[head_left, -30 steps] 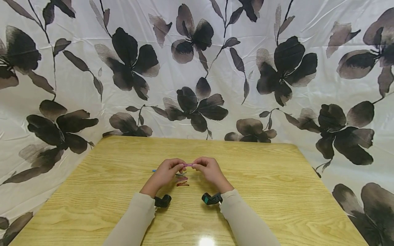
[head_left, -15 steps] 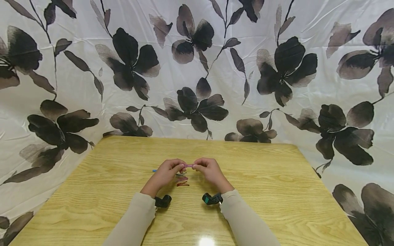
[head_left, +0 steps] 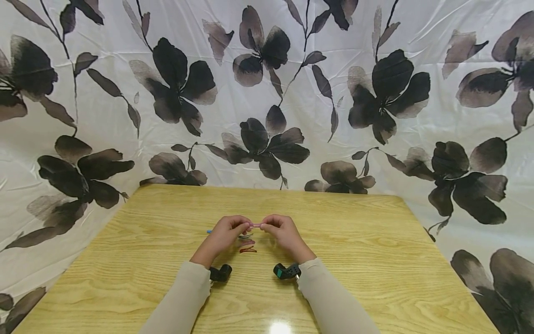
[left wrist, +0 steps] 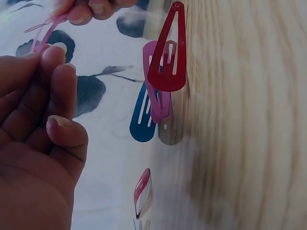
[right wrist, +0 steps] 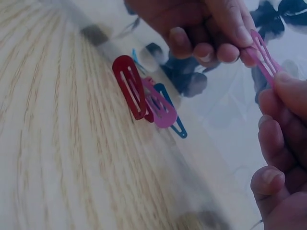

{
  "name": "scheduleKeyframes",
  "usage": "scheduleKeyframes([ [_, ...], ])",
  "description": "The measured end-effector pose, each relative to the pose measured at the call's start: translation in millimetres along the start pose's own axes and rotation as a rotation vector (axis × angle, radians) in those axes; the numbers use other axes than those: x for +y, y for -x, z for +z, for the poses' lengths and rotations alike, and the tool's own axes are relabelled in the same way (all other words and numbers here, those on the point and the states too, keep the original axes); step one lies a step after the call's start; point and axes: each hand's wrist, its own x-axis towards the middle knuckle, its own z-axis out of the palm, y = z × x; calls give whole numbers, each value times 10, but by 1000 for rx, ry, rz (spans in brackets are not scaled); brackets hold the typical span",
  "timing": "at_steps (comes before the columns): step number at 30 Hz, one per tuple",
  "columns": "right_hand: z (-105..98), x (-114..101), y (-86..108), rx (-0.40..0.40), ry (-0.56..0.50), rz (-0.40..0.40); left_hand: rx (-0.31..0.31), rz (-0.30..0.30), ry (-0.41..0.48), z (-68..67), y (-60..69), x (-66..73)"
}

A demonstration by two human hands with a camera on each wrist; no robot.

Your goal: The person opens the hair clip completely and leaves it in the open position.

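Note:
A pink snap hair clip point(right wrist: 266, 71) is stretched between my two hands above the table. My left hand point(head_left: 227, 235) pinches one end between thumb and fingertips. At the other end, my right hand point(head_left: 287, 234) pinches it the same way. Below and nearer me lies a small group of snap clips: a red clip point(head_left: 248, 250), a pink clip point(head_left: 247, 242) and, partly hidden by the left hand, a dark clip point(head_left: 245, 236). In the left wrist view a blue clip point(left wrist: 141, 132) shows behind the red and pink ones.
A light wood-grain table point(head_left: 354, 260) spreads under both arms. Just left of my left hand, a small blue thing point(head_left: 209, 231) sticks out, mostly hidden. A floral cloth point(head_left: 267, 93) hangs behind the table. Each wrist wears a black camera point(head_left: 221, 272).
Almost nothing differs. Both hands keep their pinch on the pink hair clip, with only tiny shifts of position, and the clips on the table stay in place.

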Motion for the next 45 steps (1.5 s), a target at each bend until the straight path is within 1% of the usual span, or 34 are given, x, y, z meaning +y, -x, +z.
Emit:
scheduleKeyframes([
  [1,-5,4,-1,-5,1,3,4,-2,-11,-1,-2,-1],
  [4,-22,-108,49,-14,9,1,14,-1,-41,-4,-4,5],
  [8,-20,-78,41,5,28,-12,21,-3,-78,-11,1,24],
  [11,-9,71,-18,22,36,-20,26,-3,-110,-13,2,33],
  [16,9,103,-27,34,38,-22,48,-2,-159,-11,-8,30],
  [19,29,134,-48,43,38,-25,62,10,-184,-11,-22,19],
  [25,67,152,-84,65,78,-28,84,22,-230,-16,-46,1],
  [31,87,126,-111,40,118,-33,88,5,-261,-29,-38,-28],
  [37,94,122,-156,15,143,9,87,56,-307,-64,-64,-53],
  [45,118,121,-203,-12,196,25,73,82,-394,-97,-99,-71],
])
